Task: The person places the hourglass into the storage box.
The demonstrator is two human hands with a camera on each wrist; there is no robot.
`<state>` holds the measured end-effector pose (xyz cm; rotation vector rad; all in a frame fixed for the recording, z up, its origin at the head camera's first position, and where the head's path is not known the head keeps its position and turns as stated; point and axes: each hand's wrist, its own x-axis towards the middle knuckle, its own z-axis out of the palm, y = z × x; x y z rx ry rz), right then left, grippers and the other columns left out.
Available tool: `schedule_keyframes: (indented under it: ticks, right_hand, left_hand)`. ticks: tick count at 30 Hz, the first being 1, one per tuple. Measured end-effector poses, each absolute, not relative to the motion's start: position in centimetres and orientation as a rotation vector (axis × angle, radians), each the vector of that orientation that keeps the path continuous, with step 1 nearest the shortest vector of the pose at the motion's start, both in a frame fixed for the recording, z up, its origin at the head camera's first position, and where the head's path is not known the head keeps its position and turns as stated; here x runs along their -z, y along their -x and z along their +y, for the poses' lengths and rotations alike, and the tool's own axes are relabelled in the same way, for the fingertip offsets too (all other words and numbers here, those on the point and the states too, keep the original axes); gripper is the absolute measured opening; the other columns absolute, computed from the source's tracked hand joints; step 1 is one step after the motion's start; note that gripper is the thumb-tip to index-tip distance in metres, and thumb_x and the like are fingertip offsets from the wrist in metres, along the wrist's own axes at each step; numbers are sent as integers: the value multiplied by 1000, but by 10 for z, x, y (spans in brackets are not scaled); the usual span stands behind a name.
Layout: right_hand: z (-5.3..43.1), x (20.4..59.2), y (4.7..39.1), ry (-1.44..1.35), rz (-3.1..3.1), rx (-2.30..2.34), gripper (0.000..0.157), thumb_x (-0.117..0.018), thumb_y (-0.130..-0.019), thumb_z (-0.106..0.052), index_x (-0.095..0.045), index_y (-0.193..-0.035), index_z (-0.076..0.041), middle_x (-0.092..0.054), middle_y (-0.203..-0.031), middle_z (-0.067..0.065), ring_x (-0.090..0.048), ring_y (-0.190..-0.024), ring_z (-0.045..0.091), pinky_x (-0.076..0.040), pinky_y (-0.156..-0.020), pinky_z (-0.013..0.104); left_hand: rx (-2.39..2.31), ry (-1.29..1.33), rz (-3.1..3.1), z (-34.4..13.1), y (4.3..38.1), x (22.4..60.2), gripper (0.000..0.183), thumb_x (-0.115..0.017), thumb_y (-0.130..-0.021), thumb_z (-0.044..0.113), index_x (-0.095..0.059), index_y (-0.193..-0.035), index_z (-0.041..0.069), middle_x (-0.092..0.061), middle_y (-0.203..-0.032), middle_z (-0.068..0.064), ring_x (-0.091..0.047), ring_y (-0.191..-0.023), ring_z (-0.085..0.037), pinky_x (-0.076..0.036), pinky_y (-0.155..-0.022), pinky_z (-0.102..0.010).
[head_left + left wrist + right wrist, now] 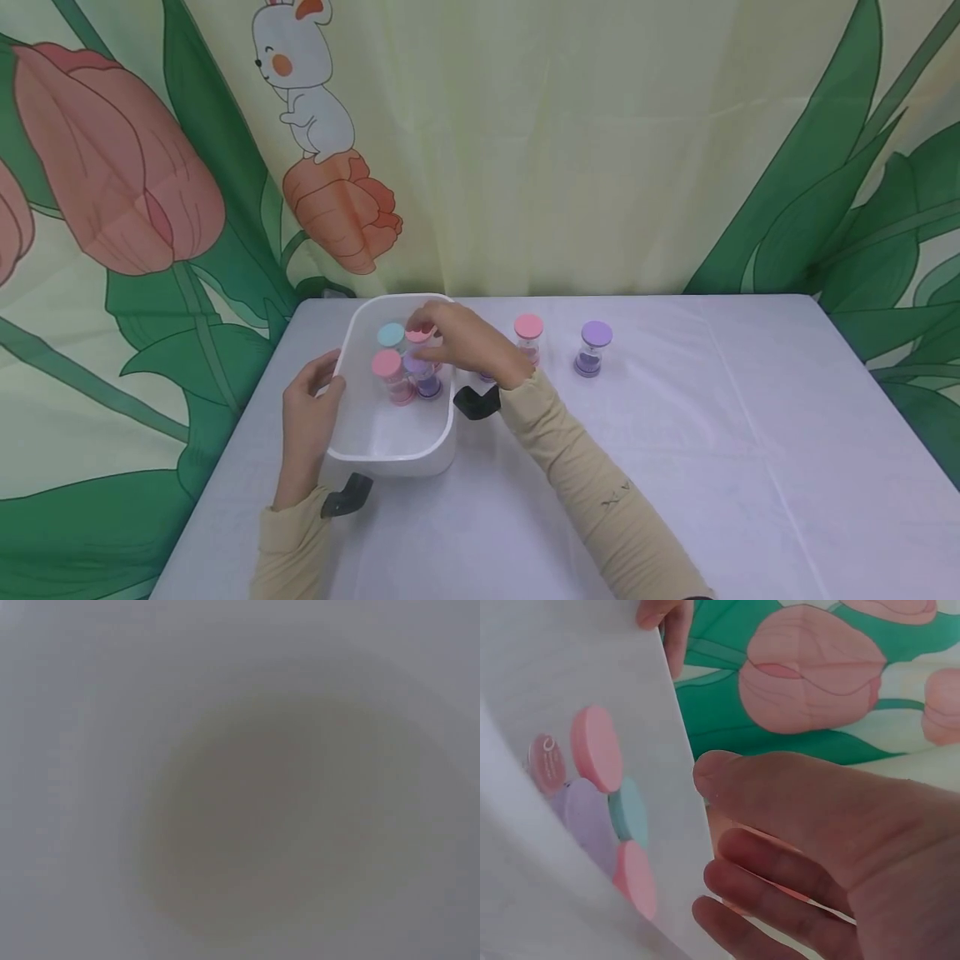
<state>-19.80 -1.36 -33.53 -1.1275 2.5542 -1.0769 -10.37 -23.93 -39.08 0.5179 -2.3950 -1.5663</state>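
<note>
A white plastic bin [390, 433] stands on the table with several small sand timers in it. Their caps show as a blue-capped timer [391, 335], a pink-capped timer [388, 364], a purple-capped timer [420, 367] and another pink-capped one partly behind my right fingers. My left hand [309, 412] holds the bin's left rim, thumb tip over the edge and fingers outside. Over the timers hovers my right hand [468, 340]; in the right wrist view its thumb and fingers [742, 862] stand apart with nothing between them. The left wrist view is only a dark blur.
Right of the bin, on the white-covered table [675, 467], stand a pink-capped timer [528, 327] and a purple-capped timer [596, 335]. Another timer [487, 377] is mostly hidden under my right wrist. A printed curtain [570, 167] hangs behind the table.
</note>
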Motion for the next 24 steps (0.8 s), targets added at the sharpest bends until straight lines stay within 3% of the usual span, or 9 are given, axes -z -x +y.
schedule_keyframes:
  ticks: [6, 13, 24]
  right_hand:
    - [-5, 332, 196, 1118, 2555, 1123, 39, -74, -88, -14, -64, -123, 1, -66, -122, 13, -61, -113, 26, -50, -101, 40]
    - [7, 330, 194, 1121, 2603, 1162, 34, -73, -89, -16, -67, -119, -2, -67, -118, 11, -60, -110, 23, -51, -98, 36]
    - [28, 337, 199, 1085, 2627, 1237, 33, -75, -87, -13, -66, -115, 0, -66, -116, 14, -63, -108, 31, -51, -95, 38]
  left_hand:
    - [1572, -516, -2395, -239, 104, 391, 42, -50, -98, 20, -57, -140, 18, -61, -135, -9, -63, -115, -29, -55, -92, -48]
    - [1561, -518, -2398, -239, 103, 389, 42, -49, -98, 20, -56, -140, 18, -61, -135, -9, -64, -114, -30, -56, -91, -47]
    - [1574, -520, -2398, -238, 103, 388, 42, -50, -99, 21, -56, -140, 18, -61, -135, -10, -65, -113, -30, -57, -90, -48]
